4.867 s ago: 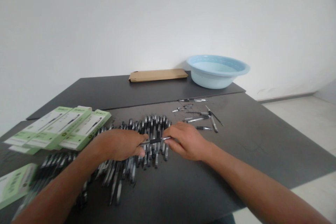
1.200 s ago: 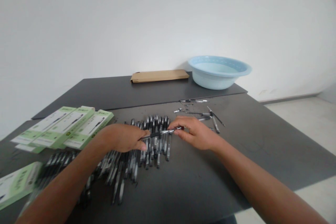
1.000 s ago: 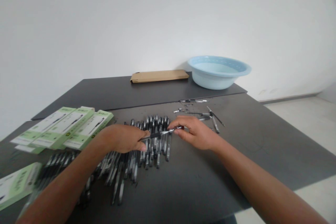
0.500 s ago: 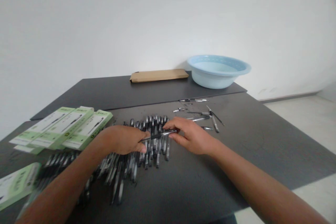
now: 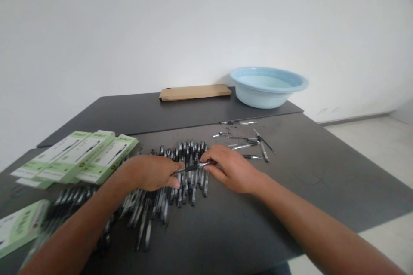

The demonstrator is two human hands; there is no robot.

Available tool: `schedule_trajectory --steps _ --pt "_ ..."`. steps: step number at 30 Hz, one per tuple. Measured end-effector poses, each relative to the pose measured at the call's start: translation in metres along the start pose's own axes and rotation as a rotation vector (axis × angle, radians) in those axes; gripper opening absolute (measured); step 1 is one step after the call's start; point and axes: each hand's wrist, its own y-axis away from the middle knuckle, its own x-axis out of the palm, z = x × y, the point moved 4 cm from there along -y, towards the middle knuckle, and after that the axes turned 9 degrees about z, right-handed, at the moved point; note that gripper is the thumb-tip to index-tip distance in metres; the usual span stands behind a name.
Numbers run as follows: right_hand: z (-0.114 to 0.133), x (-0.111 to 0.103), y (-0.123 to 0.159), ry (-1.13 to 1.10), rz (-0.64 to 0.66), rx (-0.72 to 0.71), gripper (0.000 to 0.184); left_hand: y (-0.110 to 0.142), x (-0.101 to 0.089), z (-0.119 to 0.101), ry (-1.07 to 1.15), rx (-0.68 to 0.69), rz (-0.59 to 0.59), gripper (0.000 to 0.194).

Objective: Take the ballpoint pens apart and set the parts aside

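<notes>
Between my two hands a pen (image 5: 192, 167) with a black grip lies almost level. My left hand (image 5: 155, 173) is closed on its left end, thumb and fingers pinching the barrel. The fingers of my right hand (image 5: 229, 167) pinch the clear tip end on the right. Directly below and behind the held pen is a pile of black and clear pens (image 5: 180, 189) lying side by side on the dark table (image 5: 232, 232). My left forearm hides some of the pens.
Green-and-white pen boxes (image 5: 93, 159) are stacked at the left, with another box (image 5: 22, 227) nearer. Loose pens and pen parts (image 5: 245, 145) lie beyond my right hand. A flat cardboard piece (image 5: 195, 93) and a light blue basin (image 5: 266, 94) stand at the back.
My right hand has shifted slightly left along the pen, closer to its grip. My left hand stays almost where it was.
</notes>
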Motion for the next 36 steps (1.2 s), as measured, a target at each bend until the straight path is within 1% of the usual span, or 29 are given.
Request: schedule_trajectory --steps 2,4,7,11,16,24,30,36 --pt "0.0000 0.0005 -0.0002 0.006 0.003 0.004 0.012 -0.0002 0.0014 -0.0005 0.023 0.001 0.049 0.038" --pt "-0.0002 0.0011 0.0000 0.017 0.013 0.013 0.012 -0.0004 0.0023 -0.0001 0.038 -0.002 0.066 0.041" --pt "-0.0001 0.0016 0.0007 0.030 0.032 0.018 0.012 -0.0011 0.0035 0.0019 0.045 -0.004 0.061 0.043" --pt "0.0009 0.0005 0.0017 0.019 0.024 0.003 0.014 -0.0020 0.0053 0.0054 0.026 -0.028 0.051 0.045" --pt "0.0015 0.0017 0.0016 0.011 0.015 -0.005 0.014 -0.0019 0.0058 0.0055 0.029 -0.009 0.028 0.045" --pt "0.0027 0.0043 0.0010 0.017 0.010 0.006 0.011 0.0003 0.0068 0.0054 0.029 -0.031 0.017 0.044" --pt "0.0056 0.0034 0.0007 0.009 0.013 -0.012 0.010 0.0040 0.0060 0.0035 0.030 -0.066 0.049 0.047" --pt "0.0069 0.0012 0.0008 0.000 0.008 -0.026 0.010 0.0042 0.0063 0.0041 0.016 -0.051 0.056 0.050"
